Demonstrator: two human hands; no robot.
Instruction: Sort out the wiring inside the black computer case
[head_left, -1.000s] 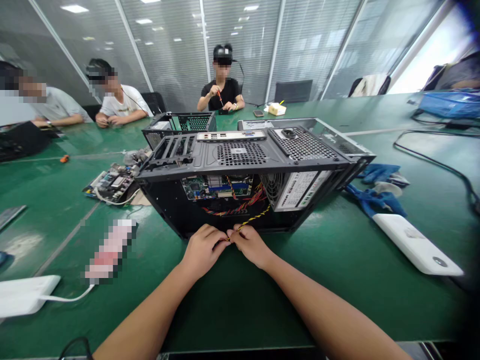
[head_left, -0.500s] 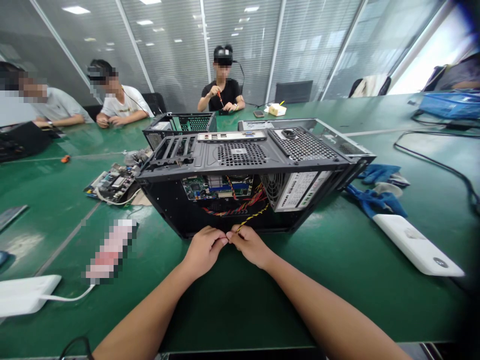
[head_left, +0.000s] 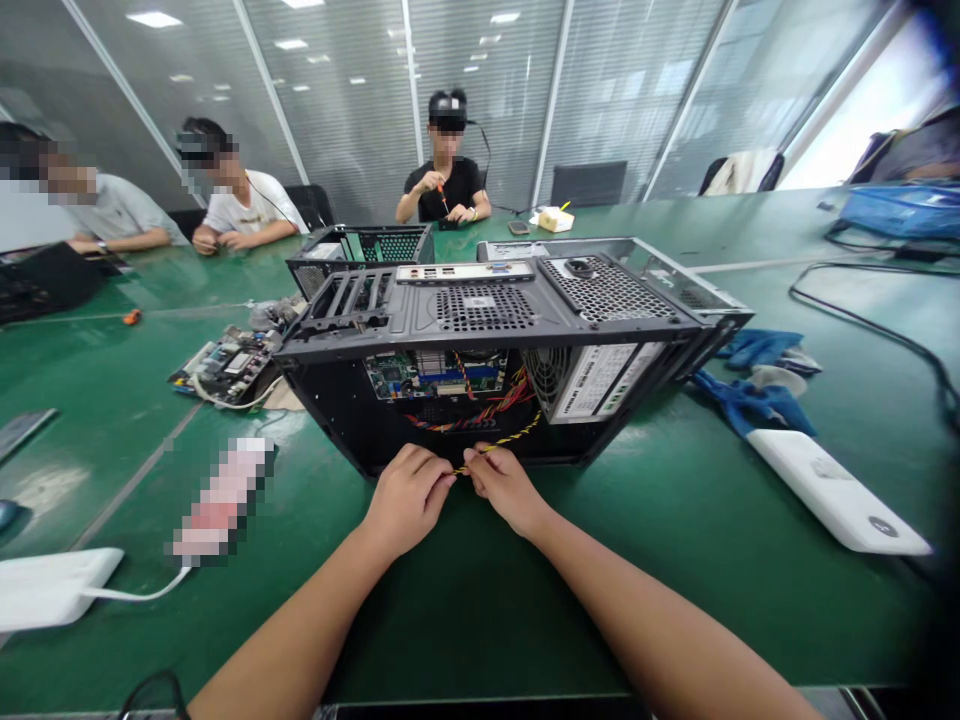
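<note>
Far side: someone in a black top [head_left: 466,185], holding an orange-handled tool [head_left: 441,187], small pale box [head_left: 556,219] nearby
Left seats: two more folks in light tops, [head_left: 131,208] [head_left: 255,208] heads down
Left tabletop: loose circuit board [head_left: 229,362], plus a white power bank [head_left: 49,590] with its cord [head_left: 142,598] running to something pixelated
Right: crumpled blue gloves [head_left: 776,402] touching a long white gadget [head_left: 832,490]
Far right: blue plastic bag [head_left: 892,212], black cable [head_left: 874,308] kinda looping around

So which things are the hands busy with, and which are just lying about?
In use:
- left hand and right hand, pinching yellow-and-black wires
- open computer case

Seemingly just lying about:
- loose circuit board
- blue cloth
- white device on the right
</note>
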